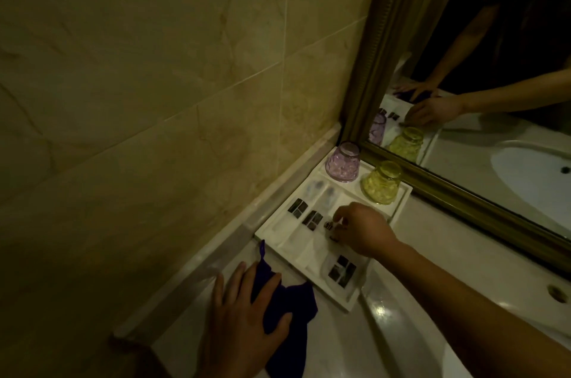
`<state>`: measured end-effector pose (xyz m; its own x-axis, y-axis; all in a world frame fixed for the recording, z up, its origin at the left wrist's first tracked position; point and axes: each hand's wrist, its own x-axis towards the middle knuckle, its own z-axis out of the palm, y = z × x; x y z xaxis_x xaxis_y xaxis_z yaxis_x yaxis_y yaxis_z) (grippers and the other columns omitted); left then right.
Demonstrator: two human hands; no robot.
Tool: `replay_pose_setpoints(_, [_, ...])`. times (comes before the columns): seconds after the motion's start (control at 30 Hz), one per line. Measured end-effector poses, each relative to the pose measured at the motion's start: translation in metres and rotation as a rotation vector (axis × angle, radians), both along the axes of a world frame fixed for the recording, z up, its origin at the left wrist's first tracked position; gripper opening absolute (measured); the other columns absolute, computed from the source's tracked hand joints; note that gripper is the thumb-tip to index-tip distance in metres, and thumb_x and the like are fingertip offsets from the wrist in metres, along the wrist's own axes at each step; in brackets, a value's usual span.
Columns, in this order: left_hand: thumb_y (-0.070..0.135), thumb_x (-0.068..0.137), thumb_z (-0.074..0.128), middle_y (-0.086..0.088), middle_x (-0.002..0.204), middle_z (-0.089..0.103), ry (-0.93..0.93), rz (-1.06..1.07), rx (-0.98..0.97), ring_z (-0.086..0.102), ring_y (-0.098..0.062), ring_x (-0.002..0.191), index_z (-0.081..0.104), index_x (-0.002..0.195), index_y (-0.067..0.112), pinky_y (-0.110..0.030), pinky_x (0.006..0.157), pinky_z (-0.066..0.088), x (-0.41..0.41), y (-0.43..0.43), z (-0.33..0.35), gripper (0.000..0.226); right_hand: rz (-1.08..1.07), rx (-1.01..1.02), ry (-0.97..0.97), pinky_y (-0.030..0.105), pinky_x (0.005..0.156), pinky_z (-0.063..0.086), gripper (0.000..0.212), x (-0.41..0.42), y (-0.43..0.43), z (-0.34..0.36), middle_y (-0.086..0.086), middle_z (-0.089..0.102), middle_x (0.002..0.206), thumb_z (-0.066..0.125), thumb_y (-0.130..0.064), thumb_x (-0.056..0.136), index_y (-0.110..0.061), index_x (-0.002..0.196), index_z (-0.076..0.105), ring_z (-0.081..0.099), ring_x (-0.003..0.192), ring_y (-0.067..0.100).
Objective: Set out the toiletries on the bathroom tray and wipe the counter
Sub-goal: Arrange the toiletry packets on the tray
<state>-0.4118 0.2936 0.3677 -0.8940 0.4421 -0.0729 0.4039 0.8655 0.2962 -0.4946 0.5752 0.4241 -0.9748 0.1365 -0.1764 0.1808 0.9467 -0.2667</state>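
- Head view: the white tray (265, 234) sits in the counter (386, 331) corner, by the wall and the mirror (494, 130).
- A purple glass (344, 166) and a yellow glass (381, 183) stand upside down at its far end; dark-labelled packets (341, 268) lie in its compartments.
- The right hand (364, 229) hangs over the tray's middle, fingertips pinching a small dark item (328, 225).
- The left hand (241, 316) lies flat, fingers spread, on a purple cloth (296, 297) just beside the tray.
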Motion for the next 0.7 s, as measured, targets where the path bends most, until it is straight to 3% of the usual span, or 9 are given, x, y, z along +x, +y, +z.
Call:
replay_pose_setpoints(0.2, [0.067, 0.075, 0.053, -0.007, 0.139, 0.056, 0.004, -0.007, 0.005, 0.048, -0.031, 0.131, 0.058, 0.132, 0.037, -0.056, 0.107, 0.023, 0.001, 0.0, 0.003, 0.065, 0.075, 0.045, 0.029, 0.027, 0.071, 0.044, 0.028, 0.015, -0.01, -0.008, 0.007, 0.058, 0.106, 0.067, -0.02, 0.083, -0.017, 0.111, 0.066, 0.06, 0.092, 0.025])
replay_pose_setpoints(0.5, [0.067, 0.075, 0.052, -0.007, 0.14, 0.055, 0.019, -0.002, 0.013, 0.046, -0.03, 0.133, 0.055, 0.134, 0.039, -0.058, 0.108, 0.025, 0.001, 0.0, 0.0, 0.065, 0.037, -0.036, 0.05, 0.023, 0.071, 0.041, 0.025, 0.01, -0.018, -0.015, 0.005, 0.056, 0.105, 0.072, -0.018, 0.081, -0.018, 0.106, 0.071, 0.06, 0.092, 0.024])
replay_pose_setpoints(0.6, [0.067, 0.073, 0.054, -0.007, 0.139, 0.056, 0.016, -0.004, 0.02, 0.046, -0.03, 0.133, 0.057, 0.133, 0.038, -0.06, 0.108, 0.028, 0.001, 0.001, -0.001, 0.066, -0.039, -0.104, 0.106, 0.026, 0.073, 0.047, 0.019, 0.013, -0.017, -0.012, 0.003, 0.06, 0.101, 0.071, -0.019, 0.082, -0.018, 0.101, 0.073, 0.061, 0.092, 0.021])
replay_pose_setpoints(0.7, [0.066, 0.072, 0.056, -0.008, 0.137, 0.057, 0.032, -0.002, 0.03, 0.048, -0.031, 0.132, 0.059, 0.131, 0.037, -0.061, 0.106, 0.03, 0.0, 0.001, -0.003, 0.065, -0.114, -0.111, 0.188, 0.023, 0.069, 0.042, 0.013, 0.023, -0.011, -0.008, 0.001, 0.066, 0.095, 0.066, -0.021, 0.085, -0.019, 0.095, 0.074, 0.062, 0.085, 0.017])
